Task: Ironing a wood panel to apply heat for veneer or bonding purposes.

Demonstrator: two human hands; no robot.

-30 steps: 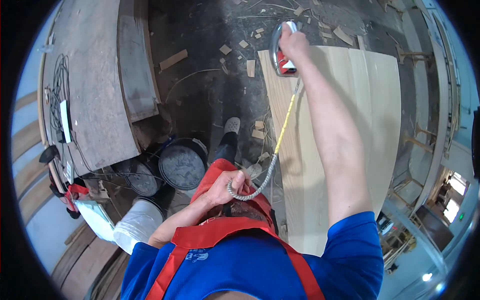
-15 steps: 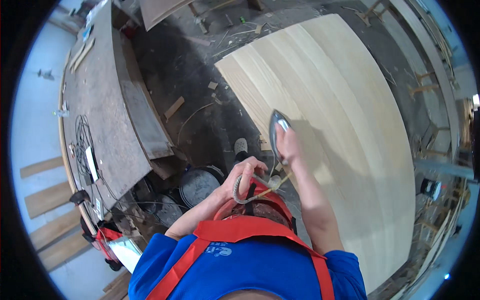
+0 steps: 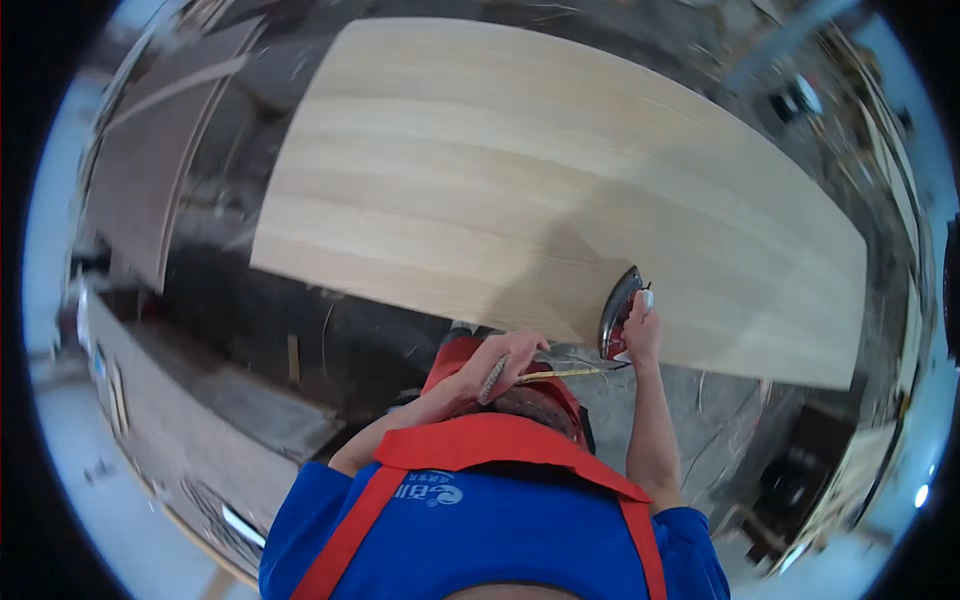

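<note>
My right hand (image 3: 641, 335) is closed round the handle of a clothes iron (image 3: 617, 315). The iron is over the near edge of a large pale wood-veneer panel (image 3: 430, 150), its tip pointing away from me; whether its sole touches the panel I cannot tell. Close to my waist, my left hand (image 3: 507, 358) is curled round a grey braided cord (image 3: 491, 382). From there a yellowish stretch of the cord (image 3: 565, 374) runs right toward the iron's heel.
A long workbench (image 3: 190, 420) stands on the left, with a brown board (image 3: 150, 180) beyond it. A dark box-like object (image 3: 805, 455) is at the lower right. Wood scraps, including a small strip (image 3: 293, 357), lie on the grey floor.
My view has turned right, so the panel now spans the front and the workbench sits lower left. The iron stays in my right hand, now farther right; my left hand still holds the cord.
</note>
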